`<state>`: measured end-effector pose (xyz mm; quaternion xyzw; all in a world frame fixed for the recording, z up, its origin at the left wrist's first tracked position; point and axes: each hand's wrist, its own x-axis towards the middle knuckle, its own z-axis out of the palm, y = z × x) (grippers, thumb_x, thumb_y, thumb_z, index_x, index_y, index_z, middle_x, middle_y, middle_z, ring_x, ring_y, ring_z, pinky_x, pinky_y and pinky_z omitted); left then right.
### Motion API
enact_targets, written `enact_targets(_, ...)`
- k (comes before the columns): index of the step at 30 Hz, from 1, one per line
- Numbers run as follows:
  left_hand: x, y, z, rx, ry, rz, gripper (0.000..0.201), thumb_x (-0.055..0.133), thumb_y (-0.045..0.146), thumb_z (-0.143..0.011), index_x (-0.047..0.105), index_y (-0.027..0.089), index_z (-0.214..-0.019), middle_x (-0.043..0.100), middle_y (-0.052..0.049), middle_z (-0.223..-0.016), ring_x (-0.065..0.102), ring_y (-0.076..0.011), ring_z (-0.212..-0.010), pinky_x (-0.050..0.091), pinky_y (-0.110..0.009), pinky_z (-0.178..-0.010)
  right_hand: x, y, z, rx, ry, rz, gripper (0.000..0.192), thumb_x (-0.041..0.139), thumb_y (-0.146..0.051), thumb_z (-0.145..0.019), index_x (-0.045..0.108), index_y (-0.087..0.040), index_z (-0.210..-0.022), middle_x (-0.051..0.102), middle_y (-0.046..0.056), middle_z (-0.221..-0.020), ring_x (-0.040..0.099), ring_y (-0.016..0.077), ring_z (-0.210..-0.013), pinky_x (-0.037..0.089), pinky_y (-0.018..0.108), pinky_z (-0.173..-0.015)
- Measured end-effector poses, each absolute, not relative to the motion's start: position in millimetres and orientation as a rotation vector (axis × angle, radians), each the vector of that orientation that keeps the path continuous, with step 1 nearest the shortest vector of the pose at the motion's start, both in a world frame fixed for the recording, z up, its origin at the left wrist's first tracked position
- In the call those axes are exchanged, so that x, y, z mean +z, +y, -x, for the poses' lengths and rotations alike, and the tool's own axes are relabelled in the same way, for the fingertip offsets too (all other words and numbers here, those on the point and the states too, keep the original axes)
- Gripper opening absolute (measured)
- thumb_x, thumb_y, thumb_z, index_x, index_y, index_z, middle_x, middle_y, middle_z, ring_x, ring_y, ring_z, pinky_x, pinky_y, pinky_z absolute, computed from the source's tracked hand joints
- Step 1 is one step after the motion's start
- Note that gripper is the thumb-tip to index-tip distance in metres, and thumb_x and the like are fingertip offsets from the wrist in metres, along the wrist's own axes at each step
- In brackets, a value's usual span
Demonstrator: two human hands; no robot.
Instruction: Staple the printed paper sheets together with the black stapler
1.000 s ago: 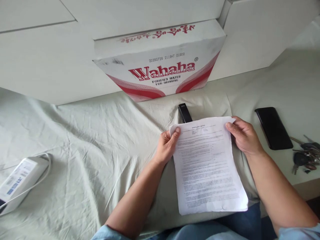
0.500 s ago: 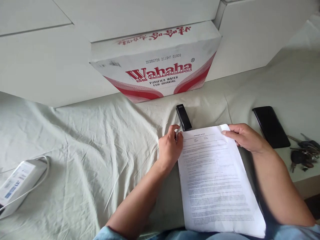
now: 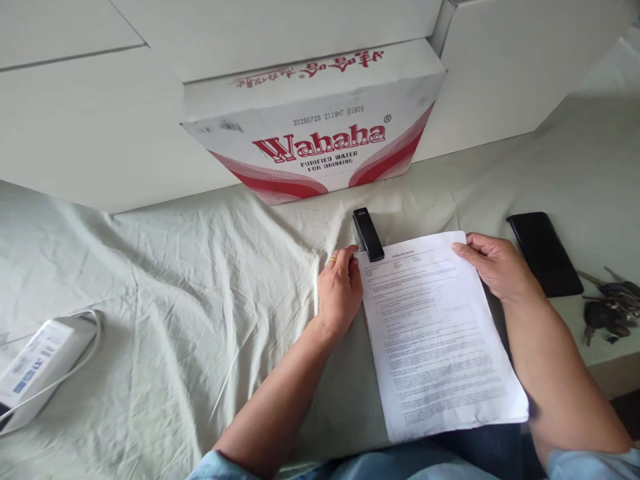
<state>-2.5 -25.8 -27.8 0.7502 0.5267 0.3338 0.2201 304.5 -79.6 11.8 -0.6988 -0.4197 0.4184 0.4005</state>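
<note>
A stack of printed white paper sheets (image 3: 435, 333) lies on the pale green cloth in front of me. My right hand (image 3: 493, 263) grips its top right corner. A black stapler (image 3: 369, 234) lies just beyond the top left corner of the sheets, its front end over that corner. My left hand (image 3: 341, 287) rests on the cloth beside the left edge of the paper, fingertips next to the stapler, holding nothing that I can see.
A white and red Wahaha water carton (image 3: 320, 127) stands against the white wall behind. A black phone (image 3: 545, 253) and a bunch of keys (image 3: 607, 313) lie at the right. A white box with a cable (image 3: 37, 363) sits at the far left.
My left hand let go of the paper's top left corner and moved beside the stapler. The sheets shifted right and forward, with that corner now at the stapler.
</note>
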Motion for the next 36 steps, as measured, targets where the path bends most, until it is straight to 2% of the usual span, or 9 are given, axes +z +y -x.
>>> enact_targets(3,-29,-23,6,1.131,1.22,-2.271,0.054,0.043,0.001,-0.1,0.069,0.02,-0.144,0.077,-0.013,-0.142,0.072,-0.0242,-0.132,0.057,-0.042,-0.11,11,-79,-305,1.061,-1.035,1.755,0.045,0.09,-0.067,-0.078,0.077,-0.023,-0.077,0.07,-0.001,-0.068,0.058,0.0145,-0.059,0.047,0.028,-0.055)
enact_targets(6,-29,-22,8,1.111,1.015,-2.42,0.07,0.043,-0.006,-0.092,0.07,0.025,-0.148,0.072,-0.008,-0.156,0.06,-0.0252,-0.153,0.05,-0.048,-0.123,10,-79,-307,1.075,-1.024,1.759,0.045,0.09,-0.067,-0.078,0.078,-0.023,-0.078,0.071,-0.001,-0.07,0.059,0.015,-0.06,0.048,0.028,-0.055)
enact_targets(14,-33,-22,1,0.903,1.197,-2.353,0.071,0.048,-0.006,-0.088,0.079,0.034,-0.138,0.076,-0.002,-0.15,0.072,-0.0283,-0.14,0.045,-0.063,-0.126,4,-79,-312,1.114,-1.014,1.744,0.043,0.089,-0.067,-0.081,0.08,-0.026,-0.086,0.077,0.0,-0.078,0.067,0.0193,-0.069,0.056,0.033,-0.064)
enact_targets(19,-37,-16,3,1.086,0.971,-2.158,0.062,0.047,-0.001,-0.096,0.075,0.026,-0.143,0.073,-0.009,-0.155,0.069,-0.0239,-0.143,0.053,-0.049,-0.121,19,-81,-313,1.48,-1.044,1.61,0.044,0.098,-0.063,-0.069,0.084,-0.026,-0.086,0.082,0.002,-0.083,0.074,0.0221,-0.076,0.062,0.037,-0.076)
enact_targets(21,-34,-17,4,1.162,1.049,-1.981,0.051,0.049,0.008,-0.103,0.073,0.024,-0.145,0.076,-0.011,-0.148,0.073,-0.0226,-0.135,0.059,-0.042,-0.113,24,-84,-314,1.565,-1.1,1.59,0.042,0.1,-0.06,-0.068,0.083,-0.024,-0.08,0.079,0.002,-0.077,0.071,0.0196,-0.071,0.059,0.034,-0.07)
enact_targets(24,-26,-20,5,1.153,1.253,-1.589,0.034,0.056,0.037,-0.111,0.079,0.021,-0.13,0.083,-0.01,-0.114,0.076,-0.018,-0.093,0.06,-0.031,-0.081,24,-87,-314,1.506,-1.072,1.57,0.042,0.098,-0.062,-0.07,0.082,-0.024,-0.077,0.076,0.001,-0.071,0.067,0.0175,-0.065,0.057,0.032,-0.065)
enact_targets(27,-20,-20,6,1.079,1.202,-1.205,0.06,0.048,0.067,-0.111,0.081,0.018,-0.098,0.076,-0.007,-0.083,0.058,-0.013,-0.06,0.044,-0.027,-0.056,15,-84,-311,1.323,-0.924,1.549,0.043,0.095,-0.065,-0.073,0.083,-0.026,-0.086,0.079,0.002,-0.077,0.071,0.0199,-0.069,0.059,0.034,-0.067)
enact_targets(30,-16,-20,8,1.023,1.061,-1.082,0.073,0.047,0.08,-0.105,0.074,0.018,-0.078,0.063,-0.003,-0.063,0.048,-0.0122,-0.053,0.034,-0.028,-0.051,5,-78,-308,1.123,-0.9,1.539,0.042,0.095,-0.063,-0.074,0.081,-0.025,-0.087,0.078,0.0,-0.077,0.069,0.0195,-0.068,0.058,0.035,-0.066)
enact_targets(36,-16,-19,8,0.827,1.055,-1.266,0.062,0.083,0.073,-0.085,0.06,0.019,-0.066,0.045,0.004,-0.057,0.035,-0.0091,-0.055,0.026,-0.026,-0.054,-4,-71,-305,0.962,-0.891,1.532,0.043,0.093,-0.062,-0.076,0.081,-0.025,-0.095,0.078,0.0,-0.078,0.068,0.0198,-0.067,0.058,0.036,-0.065)
